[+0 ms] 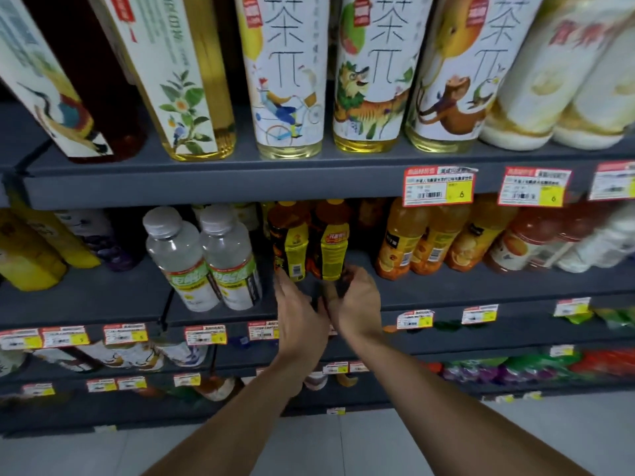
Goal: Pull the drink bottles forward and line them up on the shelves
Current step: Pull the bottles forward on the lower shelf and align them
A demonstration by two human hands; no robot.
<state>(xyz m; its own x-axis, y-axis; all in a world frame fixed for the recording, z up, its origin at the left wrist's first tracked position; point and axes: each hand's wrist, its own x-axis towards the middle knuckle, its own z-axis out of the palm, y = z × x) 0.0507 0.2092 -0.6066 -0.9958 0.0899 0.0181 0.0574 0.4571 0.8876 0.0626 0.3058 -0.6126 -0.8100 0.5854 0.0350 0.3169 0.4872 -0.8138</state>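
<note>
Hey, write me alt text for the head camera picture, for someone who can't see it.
Two bare hands, left hand and right hand, reach to the base of two amber drink bottles with yellow labels set back on a grey metal store shelf. Two clear water bottles with green labels stand left of them, orange juice bottles right.

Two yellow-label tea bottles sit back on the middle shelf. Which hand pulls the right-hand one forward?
Right hand, probably: its fingers already curl at the base of the right yellow-label bottle. The left hand reaches the left bottle.

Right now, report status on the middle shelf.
Left hand open, right hand open, at two yellow-labelled orange tea bottles. Bottles set back. Nothing blocking.
</note>
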